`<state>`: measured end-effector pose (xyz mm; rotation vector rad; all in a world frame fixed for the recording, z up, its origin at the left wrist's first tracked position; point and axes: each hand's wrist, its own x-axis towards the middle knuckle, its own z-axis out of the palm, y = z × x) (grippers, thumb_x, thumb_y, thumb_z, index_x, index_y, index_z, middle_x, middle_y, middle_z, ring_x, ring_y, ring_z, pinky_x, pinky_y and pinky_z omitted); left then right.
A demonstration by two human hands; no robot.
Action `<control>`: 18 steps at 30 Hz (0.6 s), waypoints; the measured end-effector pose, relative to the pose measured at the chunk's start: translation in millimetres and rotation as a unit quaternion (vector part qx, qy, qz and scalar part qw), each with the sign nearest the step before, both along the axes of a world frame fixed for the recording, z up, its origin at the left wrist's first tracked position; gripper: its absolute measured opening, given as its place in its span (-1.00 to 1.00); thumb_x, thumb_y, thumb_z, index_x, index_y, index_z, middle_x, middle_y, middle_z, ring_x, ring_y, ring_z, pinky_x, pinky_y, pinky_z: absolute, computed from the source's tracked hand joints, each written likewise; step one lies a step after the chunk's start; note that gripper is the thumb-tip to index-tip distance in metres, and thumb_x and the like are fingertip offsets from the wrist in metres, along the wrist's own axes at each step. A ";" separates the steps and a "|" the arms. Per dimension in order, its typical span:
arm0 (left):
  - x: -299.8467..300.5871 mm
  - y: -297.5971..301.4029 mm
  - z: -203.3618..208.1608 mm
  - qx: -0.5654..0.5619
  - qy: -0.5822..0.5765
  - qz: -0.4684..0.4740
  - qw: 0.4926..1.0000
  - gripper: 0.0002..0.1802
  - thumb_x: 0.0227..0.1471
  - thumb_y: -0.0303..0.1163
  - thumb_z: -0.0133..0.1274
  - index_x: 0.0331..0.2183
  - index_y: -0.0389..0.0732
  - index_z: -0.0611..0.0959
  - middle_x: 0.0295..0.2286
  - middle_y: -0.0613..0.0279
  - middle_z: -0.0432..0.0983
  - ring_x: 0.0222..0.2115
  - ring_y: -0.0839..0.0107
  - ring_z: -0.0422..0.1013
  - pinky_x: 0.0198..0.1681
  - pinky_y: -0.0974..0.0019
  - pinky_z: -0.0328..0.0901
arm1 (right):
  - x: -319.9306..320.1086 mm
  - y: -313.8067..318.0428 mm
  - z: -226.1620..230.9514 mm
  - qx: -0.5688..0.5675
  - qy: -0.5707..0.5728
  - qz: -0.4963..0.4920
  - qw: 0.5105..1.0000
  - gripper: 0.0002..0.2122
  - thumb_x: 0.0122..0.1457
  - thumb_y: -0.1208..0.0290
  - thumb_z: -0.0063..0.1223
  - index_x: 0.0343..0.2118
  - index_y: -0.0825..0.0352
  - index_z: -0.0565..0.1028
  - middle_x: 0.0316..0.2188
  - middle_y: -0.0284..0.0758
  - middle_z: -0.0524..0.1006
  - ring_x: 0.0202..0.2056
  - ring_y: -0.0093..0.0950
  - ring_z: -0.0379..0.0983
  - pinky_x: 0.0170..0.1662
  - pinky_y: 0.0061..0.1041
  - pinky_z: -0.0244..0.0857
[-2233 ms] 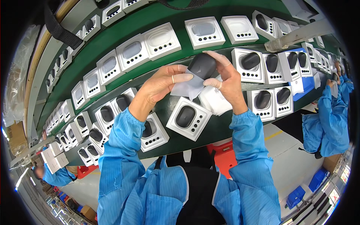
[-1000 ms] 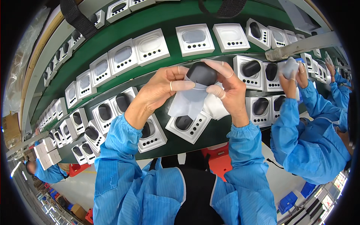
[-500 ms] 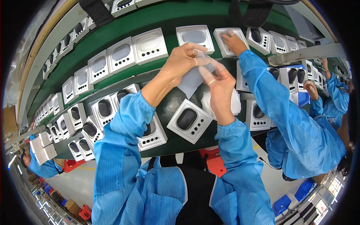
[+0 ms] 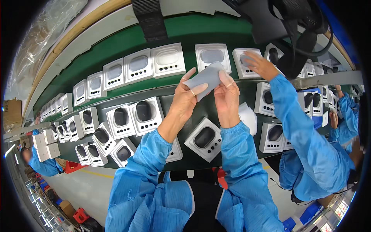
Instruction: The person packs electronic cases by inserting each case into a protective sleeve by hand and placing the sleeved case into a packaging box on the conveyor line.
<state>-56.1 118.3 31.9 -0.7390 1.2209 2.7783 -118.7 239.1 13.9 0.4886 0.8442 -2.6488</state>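
Note:
Between both hands, above the dark green bench, a thin translucent grey-white sheet (image 4: 206, 79) is held up. My left hand (image 4: 182, 101) pinches its left side between thumb and fingers. At its right edge, my right hand (image 4: 227, 96) grips with thumb and fingers. Light finger covers show on some fingertips. Just below the hands lies a tilted white open box (image 4: 204, 139) holding a black oval case and several small black round pieces. A pile of white sheets (image 4: 248, 119) rests to the right of my right wrist.
On the green belt beyond, white boxes (image 4: 168, 60) stand in a row, several with sheets over their ovals. More boxes with black cases (image 4: 144, 111) crowd the bench at left. A co-worker's hand (image 4: 262, 65) hovers by a box at right. A black strap (image 4: 150, 19) hangs above.
The sheet has been turned from hanging down to slanting upward, with my hands now at its two sides. The co-worker's hand has lifted off the box. The whole view has shifted.

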 end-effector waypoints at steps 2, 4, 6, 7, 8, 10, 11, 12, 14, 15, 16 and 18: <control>-3.0 -4.7 -2.8 0.006 0.024 0.019 1.000 -0.16 -0.05 -0.47 0.23 0.21 -0.15 0.18 0.03 0.09 0.28 0.04 0.20 0.31 0.12 0.09 0.29 | -4.0 -2.7 -6.4 -0.032 -0.009 0.003 0.999 -0.81 0.07 0.62 0.16 -0.22 0.46 0.51 -0.23 -0.29 0.55 -0.14 -0.48 0.46 0.02 -0.52 0.30; -6.3 -14.5 -4.9 0.132 0.057 0.018 0.989 -0.14 -0.08 -0.48 0.26 0.20 -0.18 0.18 0.00 0.16 0.31 0.02 0.29 0.32 0.11 0.07 0.27 | -2.8 -8.9 -6.1 -0.068 0.024 -0.013 0.997 -0.88 0.05 0.69 0.14 -0.36 0.35 0.54 -0.30 -0.29 0.54 -0.18 -0.48 0.46 -0.04 -0.52 0.33; -8.7 -19.8 -17.4 0.111 0.054 0.043 0.991 -0.15 -0.08 -0.48 0.27 0.19 -0.19 0.20 0.01 0.17 0.31 0.02 0.28 0.32 0.11 0.08 0.27 | -5.1 -19.0 -19.1 -0.069 0.003 -0.012 0.998 -0.88 0.05 0.69 0.14 -0.37 0.33 0.54 -0.31 -0.30 0.53 -0.18 -0.48 0.46 -0.04 -0.53 0.33; -8.4 -22.3 -22.8 0.094 0.048 0.065 0.992 -0.16 -0.08 -0.47 0.27 0.18 -0.19 0.22 0.01 0.18 0.32 0.02 0.28 0.32 0.12 0.08 0.26 | -7.2 -23.4 -25.0 -0.066 -0.019 -0.014 0.998 -0.87 0.04 0.70 0.14 -0.39 0.31 0.53 -0.32 -0.31 0.53 -0.18 -0.49 0.46 -0.04 -0.53 0.33; -8.2 -25.4 -24.5 0.090 0.049 0.065 0.993 -0.16 -0.08 -0.47 0.27 0.18 -0.19 0.22 0.01 0.18 0.32 0.02 0.28 0.32 0.12 0.08 0.26 | -10.2 -26.2 -27.7 -0.070 -0.018 -0.014 0.997 -0.87 0.04 0.70 0.14 -0.39 0.31 0.53 -0.32 -0.31 0.53 -0.18 -0.49 0.46 -0.04 -0.53 0.33; -6.2 -33.6 -26.5 0.016 0.022 0.050 0.998 -0.19 -0.07 -0.48 0.26 0.18 -0.15 0.24 0.00 0.19 0.32 0.02 0.28 0.32 0.08 0.09 0.29 | -16.2 -31.6 -32.9 -0.100 -0.025 0.016 0.995 -0.87 0.03 0.72 0.13 -0.38 0.33 0.53 -0.29 -0.31 0.53 -0.18 -0.48 0.46 -0.03 -0.53 0.33; -5.7 -37.4 -23.0 -0.015 0.012 0.035 0.999 -0.19 -0.08 -0.50 0.25 0.18 -0.11 0.24 -0.02 0.17 0.34 -0.01 0.27 0.35 0.00 0.09 0.36 | -19.0 -34.4 -35.4 -0.104 -0.026 0.016 0.994 -0.87 0.03 0.72 0.13 -0.38 0.33 0.53 -0.29 -0.31 0.53 -0.18 -0.48 0.46 -0.03 -0.53 0.33; -6.8 -42.9 -19.1 -0.019 0.011 0.035 0.999 -0.19 -0.08 -0.50 0.25 0.18 -0.11 0.24 -0.02 0.17 0.34 -0.01 0.27 0.35 0.00 0.09 0.36 | -22.5 -38.3 -37.9 -0.115 -0.022 0.028 0.993 -0.87 0.03 0.72 0.14 -0.38 0.34 0.53 -0.28 -0.31 0.52 -0.20 -0.48 0.46 -0.05 -0.53 0.35; -14.5 -57.4 -9.2 -0.082 -0.025 0.068 0.994 -0.20 -0.10 -0.54 0.26 0.15 -0.11 0.27 -0.04 0.15 0.36 -0.07 0.28 0.39 -0.14 0.13 0.42 | -28.8 -46.3 -41.8 -0.129 -0.018 0.038 0.991 -0.87 0.02 0.71 0.14 -0.38 0.35 0.53 -0.27 -0.31 0.52 -0.21 -0.48 0.46 -0.07 -0.53 0.37; -22.7 -65.2 -2.3 -0.133 -0.028 0.090 0.987 -0.25 -0.12 -0.57 0.26 0.11 -0.10 0.31 -0.09 0.15 0.41 -0.16 0.29 0.43 -0.27 0.16 0.43 | -32.1 -50.8 -46.0 -0.105 -0.002 0.038 0.994 -0.86 0.02 0.70 0.16 -0.34 0.37 0.53 -0.26 -0.32 0.52 -0.21 -0.48 0.46 -0.10 -0.53 0.38; -29.7 -69.9 4.3 -0.213 -0.041 0.105 0.971 -0.27 -0.13 -0.58 0.25 0.08 -0.10 0.32 -0.16 0.18 0.45 -0.18 0.34 0.43 -0.30 0.24 0.41 | -36.4 -53.5 -50.4 -0.080 0.013 0.036 0.996 -0.84 0.02 0.68 0.17 -0.31 0.38 0.53 -0.25 -0.33 0.51 -0.21 -0.49 0.47 -0.14 -0.53 0.39; -41.0 -101.5 3.0 -0.416 -0.009 0.128 0.900 -0.25 -0.21 -0.59 0.27 0.06 -0.17 0.34 -0.19 0.12 0.48 -0.21 0.24 0.45 -0.29 0.23 0.41 | -47.4 -56.1 -57.2 0.031 0.057 0.066 0.996 -0.78 0.02 0.65 0.17 -0.22 0.41 0.50 -0.18 -0.27 0.49 -0.20 -0.43 0.48 -0.14 -0.51 0.40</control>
